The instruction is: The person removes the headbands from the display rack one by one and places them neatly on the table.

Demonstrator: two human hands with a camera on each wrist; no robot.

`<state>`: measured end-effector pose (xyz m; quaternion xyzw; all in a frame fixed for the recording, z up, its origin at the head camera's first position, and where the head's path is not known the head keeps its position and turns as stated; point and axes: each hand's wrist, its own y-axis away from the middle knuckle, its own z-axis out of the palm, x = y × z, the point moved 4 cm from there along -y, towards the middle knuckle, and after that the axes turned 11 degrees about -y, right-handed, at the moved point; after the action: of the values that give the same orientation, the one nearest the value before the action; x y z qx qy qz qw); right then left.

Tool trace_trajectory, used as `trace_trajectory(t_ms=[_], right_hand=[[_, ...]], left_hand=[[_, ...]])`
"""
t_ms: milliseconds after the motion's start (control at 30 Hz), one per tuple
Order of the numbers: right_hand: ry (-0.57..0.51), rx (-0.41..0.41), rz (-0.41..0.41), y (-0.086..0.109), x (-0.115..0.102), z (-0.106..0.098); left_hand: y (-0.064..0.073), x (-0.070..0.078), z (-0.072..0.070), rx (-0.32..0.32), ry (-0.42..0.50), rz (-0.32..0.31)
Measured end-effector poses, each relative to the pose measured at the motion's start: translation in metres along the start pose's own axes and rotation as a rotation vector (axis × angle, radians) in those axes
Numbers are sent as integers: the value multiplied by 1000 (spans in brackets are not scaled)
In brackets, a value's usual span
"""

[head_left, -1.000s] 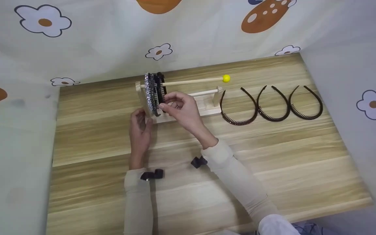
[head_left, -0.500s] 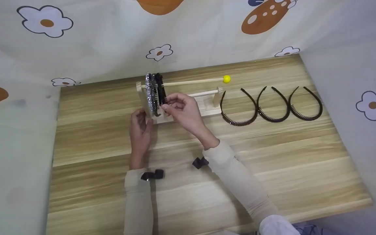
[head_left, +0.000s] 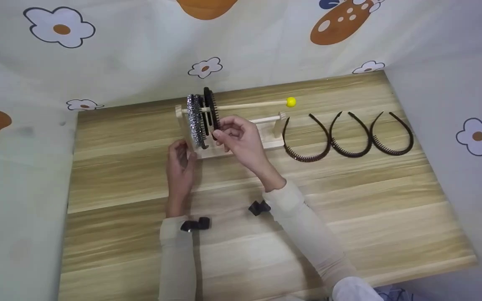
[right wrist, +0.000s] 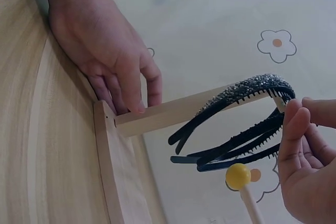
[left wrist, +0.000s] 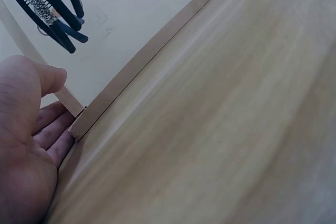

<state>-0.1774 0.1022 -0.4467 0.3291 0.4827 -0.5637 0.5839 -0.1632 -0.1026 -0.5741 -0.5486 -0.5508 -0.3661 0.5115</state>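
Observation:
A wooden headband stand (head_left: pixel 272 144) stands near the back of the table, and glittery silver headbands (head_left: pixel 193 121) hang at the left of its upper rod (head_left: pixel 253 105). My right hand (head_left: pixel 244 140) pinches a black toothed headband (head_left: pixel 208 94) between thumb and fingers; it hangs on the same rod, just right of the silver ones. At the stand's left end, my left hand (head_left: pixel 179 167) grips the foot of the upright (right wrist: pixel 157 117). In the left wrist view, the thumb lies on one side of this upright and the fingers on the other.
Three dark toothed headbands, a reddish-brown one (head_left: pixel 308 159), a middle one (head_left: pixel 352 155) and a right one (head_left: pixel 393 151), lie in a row right of the stand. A yellow ball (head_left: pixel 291 102) caps the rod's free end. A patterned cloth (head_left: pixel 140 62) hangs behind the table.
My right hand has drawn the black headband slightly to the right along the rod, so a gap shows beside the silver ones. My left hand has stayed at the stand's end.

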Motion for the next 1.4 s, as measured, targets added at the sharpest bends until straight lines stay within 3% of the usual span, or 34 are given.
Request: trace_trajectory(t_ms=[500,867,1100,1400], right_hand=[[-52,49,-62,4,-23,-5],[-88,24,-149,9,-37,-9],[-80,22,-189,11,-42,-15],[-66,30,-216,15,-48,-26]], left_hand=[[0,-1,-2,-2,-6,13],[0,-2,-1,-1,-26,9],[1,1,0,-16,38,-15],[1,2,0,-12,28,-24]])
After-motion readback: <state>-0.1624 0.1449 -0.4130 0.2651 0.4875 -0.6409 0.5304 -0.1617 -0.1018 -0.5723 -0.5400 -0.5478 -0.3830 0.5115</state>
